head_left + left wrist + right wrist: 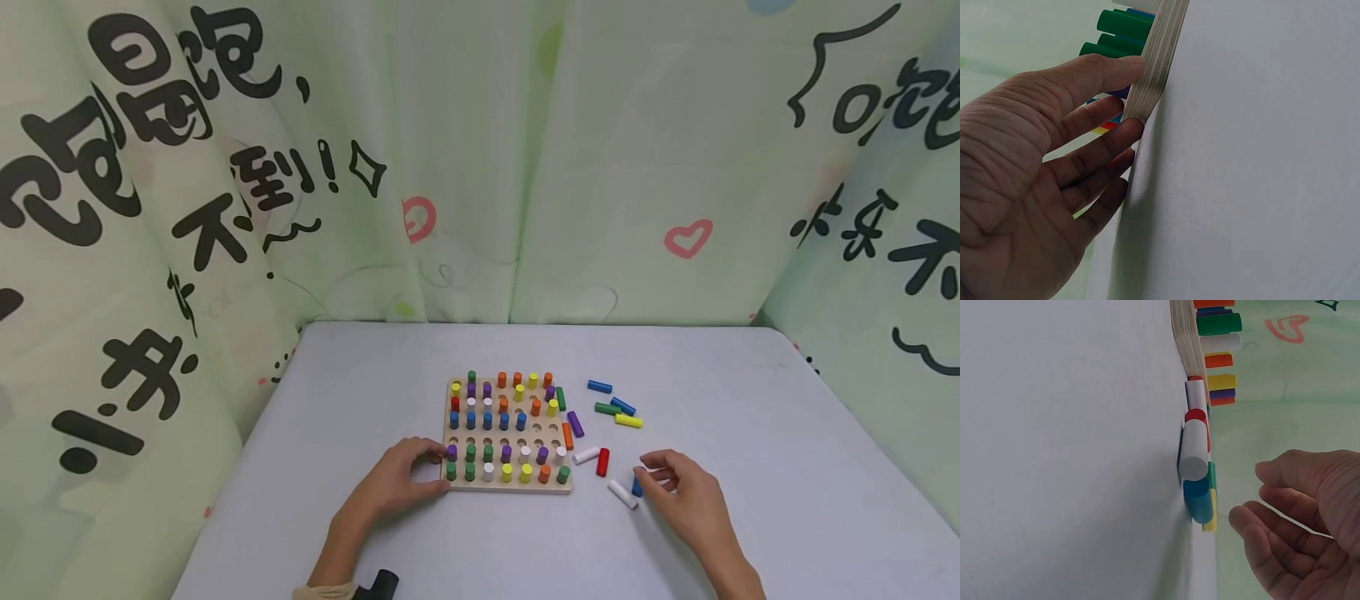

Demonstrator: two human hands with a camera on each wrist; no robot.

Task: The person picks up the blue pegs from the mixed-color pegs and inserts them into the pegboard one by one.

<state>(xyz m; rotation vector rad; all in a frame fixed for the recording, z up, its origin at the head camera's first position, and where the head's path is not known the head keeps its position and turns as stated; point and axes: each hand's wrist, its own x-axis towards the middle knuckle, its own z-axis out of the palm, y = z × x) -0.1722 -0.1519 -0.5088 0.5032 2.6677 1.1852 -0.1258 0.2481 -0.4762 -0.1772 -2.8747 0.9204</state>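
Note:
A wooden pegboard (510, 486) lies on the table with rows of coloured pegs standing in it. My left hand (401, 475) rests against its left edge, the thumb at the front corner and the fingertips along the side. In the left wrist view the left fingers (1100, 147) are loosely bent against the layered wood (1160, 56). My right hand (686, 496) hovers beside a loose blue peg (637, 489), which it partly hides. The right wrist view shows a gap between this blue peg (1198, 503) and the loosely curved fingers. A white peg (622, 494) lies beside it.
Right of the board lie more loose pegs, including a red peg (603, 462), a purple peg (575, 423), a yellow peg (628, 422) and a blue peg (600, 387). Patterned curtains (465, 167) surround the white table (360, 367).

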